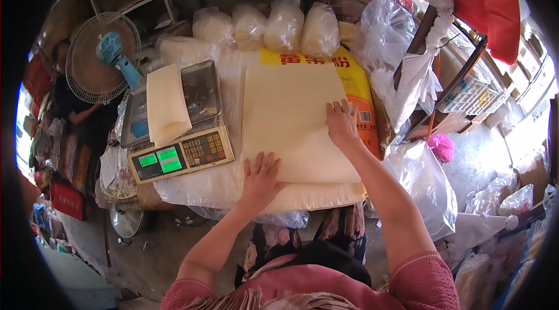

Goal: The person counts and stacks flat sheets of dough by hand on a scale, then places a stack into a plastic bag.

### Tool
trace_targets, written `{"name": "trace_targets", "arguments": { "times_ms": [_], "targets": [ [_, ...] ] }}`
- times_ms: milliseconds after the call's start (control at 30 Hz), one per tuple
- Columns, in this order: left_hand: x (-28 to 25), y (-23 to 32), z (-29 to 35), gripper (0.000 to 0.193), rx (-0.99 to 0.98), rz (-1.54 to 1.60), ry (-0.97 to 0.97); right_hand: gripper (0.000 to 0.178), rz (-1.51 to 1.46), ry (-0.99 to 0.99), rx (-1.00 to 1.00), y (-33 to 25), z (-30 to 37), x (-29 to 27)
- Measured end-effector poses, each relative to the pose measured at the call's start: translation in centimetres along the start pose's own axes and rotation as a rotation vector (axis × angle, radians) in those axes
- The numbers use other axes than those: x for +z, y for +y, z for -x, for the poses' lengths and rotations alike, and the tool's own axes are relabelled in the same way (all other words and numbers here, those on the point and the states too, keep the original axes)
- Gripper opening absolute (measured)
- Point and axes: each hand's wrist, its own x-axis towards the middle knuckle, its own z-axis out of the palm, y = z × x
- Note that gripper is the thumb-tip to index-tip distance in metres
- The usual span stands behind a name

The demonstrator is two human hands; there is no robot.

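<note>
A stack of thin, cream-coloured sheets lies flat on the table in front of me. My left hand rests on its near left corner, fingers spread and holding nothing. Over at the right edge, my right hand presses on the sheets with its fingers slightly bent and apart. Left of the stack stands a digital scale with a lit green display. A folded cream sheet lies across the scale's metal pan.
Filled clear bags line the table's back. Under the stack's right side is a yellow and orange printed sack. A blue fan stands at the far left, near another person. Clear plastic bags hang at the right.
</note>
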Motion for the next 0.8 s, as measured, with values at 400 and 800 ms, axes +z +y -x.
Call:
{"name": "trace_targets", "arguments": {
  "times_ms": [400,800],
  "targets": [
    [-1.9,-5.0,0.9,0.043,0.122,-0.112,-0.006,0.048,-0.436,-0.077,-0.180,-5.2,11.6,-0.1],
    [-3.0,-5.2,1.9,0.090,-0.404,0.856,0.512,0.043,-0.673,0.352,-0.627,-6.6,13.2,-10.9]
  ]
}}
